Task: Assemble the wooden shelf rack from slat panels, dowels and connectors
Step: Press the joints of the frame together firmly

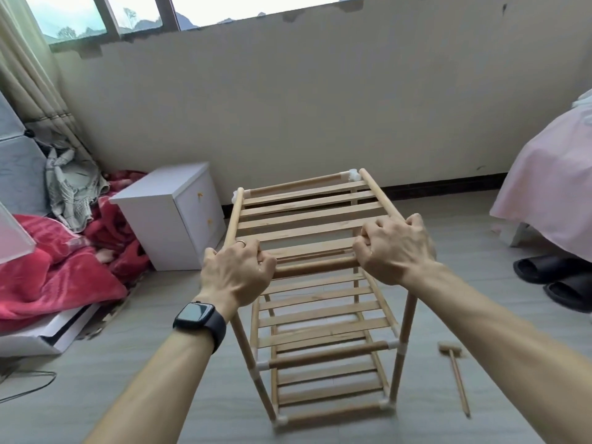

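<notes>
Where the wooden shelf rack [307, 219] stands upright on the grey floor [192, 395], in the middle of the view, both hands sit on its top tier. The left grip [237, 274], a bare hand with a dark watch [198, 318] at the wrist and a ring [241, 242] on one finger, is curled over the near left corner, fingers wrapped round the front dowel [314, 267]. The right grip [394, 248] is curled in the same way over the near right corner, with its fingers bent down onto the slats and the side rail. The joints under both palms are hidden.

The rack shows three slatted tiers, one above another, joined by round uprights. A white connector [352, 175] caps the far right corner of the top tier, and others show at the lower joints.

A small wooden mallet [453, 373] lies on the floor just right of the rack, apart from it. A white bedside cabinet [169, 216] stands to the left, near the rack's far corner, with a red blanket [48, 274] heaped beside it. At the right edge are a bed with a pink cover [551, 187] and a pair of black slippers [557, 283].
</notes>
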